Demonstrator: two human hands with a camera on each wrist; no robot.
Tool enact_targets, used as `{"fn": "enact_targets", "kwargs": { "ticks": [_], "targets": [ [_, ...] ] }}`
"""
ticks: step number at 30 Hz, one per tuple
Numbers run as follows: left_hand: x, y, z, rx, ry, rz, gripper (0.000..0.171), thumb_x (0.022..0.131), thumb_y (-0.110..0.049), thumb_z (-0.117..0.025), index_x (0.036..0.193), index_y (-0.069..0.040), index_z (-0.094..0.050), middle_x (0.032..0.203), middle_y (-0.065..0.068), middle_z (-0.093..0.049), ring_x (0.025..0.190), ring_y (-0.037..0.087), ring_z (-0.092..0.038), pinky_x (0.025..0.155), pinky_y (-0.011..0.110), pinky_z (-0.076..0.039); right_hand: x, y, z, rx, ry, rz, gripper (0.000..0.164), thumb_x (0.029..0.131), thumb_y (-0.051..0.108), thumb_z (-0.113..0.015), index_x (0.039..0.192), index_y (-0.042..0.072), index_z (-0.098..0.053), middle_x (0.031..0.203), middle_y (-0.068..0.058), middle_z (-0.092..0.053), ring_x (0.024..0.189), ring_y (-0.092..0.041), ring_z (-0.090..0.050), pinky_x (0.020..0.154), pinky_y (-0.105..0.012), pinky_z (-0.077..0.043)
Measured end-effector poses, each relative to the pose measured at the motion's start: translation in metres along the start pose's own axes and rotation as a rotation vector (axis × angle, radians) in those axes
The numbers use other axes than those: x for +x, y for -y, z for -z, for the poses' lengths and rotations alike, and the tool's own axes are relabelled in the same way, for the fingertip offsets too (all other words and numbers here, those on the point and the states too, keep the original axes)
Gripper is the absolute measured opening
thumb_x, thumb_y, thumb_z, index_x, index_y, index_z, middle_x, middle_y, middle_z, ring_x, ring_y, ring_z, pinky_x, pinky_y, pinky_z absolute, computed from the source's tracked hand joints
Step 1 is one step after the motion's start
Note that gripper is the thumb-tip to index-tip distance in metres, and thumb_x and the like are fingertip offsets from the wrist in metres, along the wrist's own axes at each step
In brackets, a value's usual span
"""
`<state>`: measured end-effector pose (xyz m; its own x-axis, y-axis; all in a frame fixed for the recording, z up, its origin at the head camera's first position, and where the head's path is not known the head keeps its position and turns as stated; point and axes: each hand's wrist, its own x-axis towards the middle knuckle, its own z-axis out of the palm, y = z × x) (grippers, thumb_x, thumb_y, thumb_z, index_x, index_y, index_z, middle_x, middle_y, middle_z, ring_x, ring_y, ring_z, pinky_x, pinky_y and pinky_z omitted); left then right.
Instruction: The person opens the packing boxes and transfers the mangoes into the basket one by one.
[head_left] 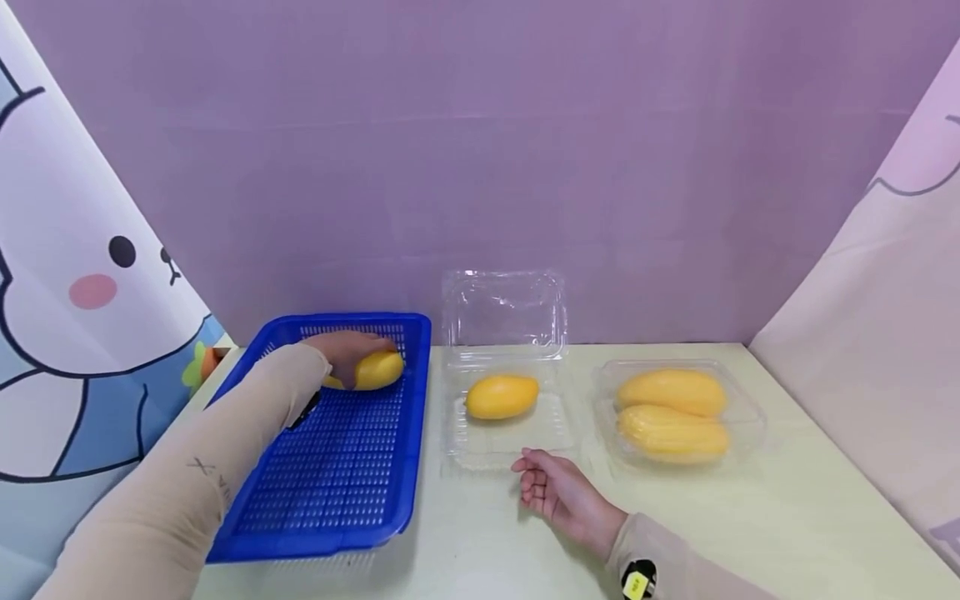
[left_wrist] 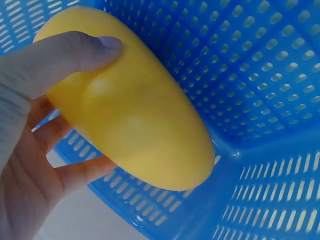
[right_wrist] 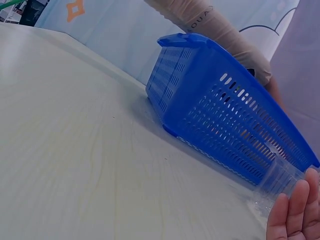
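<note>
My left hand (head_left: 348,350) reaches into the far end of the blue basket (head_left: 420,433) and grips a yellow mango (left_wrist: 145,115), thumb on one side and fingers around the other. In the middle, a clear plastic clamshell box (head_left: 555,417) stands with its lid raised, and one mango (head_left: 502,397) lies in it. My right hand (head_left: 566,500) rests just in front of that box with fingers loosely curled and nothing in them. In the right wrist view, the fingers (right_wrist: 297,210) show beside the clear box's edge.
On the right sits another clear plastic box (head_left: 750,417) with two mangoes (head_left: 672,414) side by side. All stands on a pale table (head_left: 480,542). A purple curtain (head_left: 487,167) hangs behind, and printed cloths flank both sides.
</note>
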<state>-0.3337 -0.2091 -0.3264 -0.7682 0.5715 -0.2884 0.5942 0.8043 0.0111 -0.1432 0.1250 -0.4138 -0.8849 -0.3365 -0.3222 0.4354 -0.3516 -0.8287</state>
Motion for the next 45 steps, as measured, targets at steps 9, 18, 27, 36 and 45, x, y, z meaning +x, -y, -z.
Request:
{"fn": "enact_targets", "kwargs": {
  "ticks": [9,18,27,36,45],
  "targets": [
    [0.002,-0.007,-0.012,-0.01,0.009,-0.039,0.084,0.066,0.003,-0.08,0.138,-0.015,-0.042,0.136,0.011,-0.049,0.121,0.033,-0.047,0.099,0.051,-0.04,-0.006,-0.002,0.004,-0.004,-0.012,-0.008,0.024,0.096,0.02,-0.049,0.081,0.008,-0.063,0.064,0.005,-0.057,0.058,-0.003,-0.053,0.061,-0.018,-0.049],
    [0.002,-0.003,-0.013,-0.016,-0.01,-0.033,0.086,0.063,0.004,-0.081,0.137,-0.014,-0.042,0.132,0.011,-0.051,0.118,0.032,-0.049,0.098,0.051,-0.041,-0.005,0.0,0.004,0.002,0.025,0.005,0.024,0.097,0.021,-0.05,0.081,0.009,-0.064,0.064,0.006,-0.058,0.059,-0.003,-0.054,0.062,-0.018,-0.05],
    [0.008,-0.003,-0.014,-0.022,-0.019,-0.043,0.086,0.061,0.004,-0.082,0.136,-0.014,-0.044,0.129,0.01,-0.051,0.113,0.03,-0.051,0.094,0.049,-0.045,-0.007,0.0,0.005,0.007,0.013,-0.003,0.025,0.097,0.022,-0.049,0.081,0.009,-0.064,0.065,0.006,-0.058,0.059,-0.003,-0.054,0.062,-0.017,-0.049],
    [0.004,0.0,-0.01,-0.024,-0.018,-0.015,0.089,0.06,0.007,-0.081,0.136,-0.016,-0.043,0.133,0.014,-0.047,0.115,0.033,-0.05,0.088,0.048,-0.049,-0.001,-0.001,0.004,0.05,0.017,0.002,0.028,0.098,0.022,-0.047,0.08,0.01,-0.065,0.064,0.006,-0.058,0.058,-0.002,-0.054,0.061,-0.017,-0.049],
    [-0.005,0.001,-0.009,-0.038,-0.012,0.041,0.09,0.062,0.006,-0.081,0.139,-0.016,-0.041,0.136,0.015,-0.045,0.118,0.035,-0.048,0.091,0.051,-0.047,0.002,-0.003,0.0,0.056,0.013,0.03,0.025,0.097,0.021,-0.048,0.08,0.011,-0.064,0.064,0.006,-0.057,0.058,-0.003,-0.053,0.062,-0.019,-0.049]
  ]
}}
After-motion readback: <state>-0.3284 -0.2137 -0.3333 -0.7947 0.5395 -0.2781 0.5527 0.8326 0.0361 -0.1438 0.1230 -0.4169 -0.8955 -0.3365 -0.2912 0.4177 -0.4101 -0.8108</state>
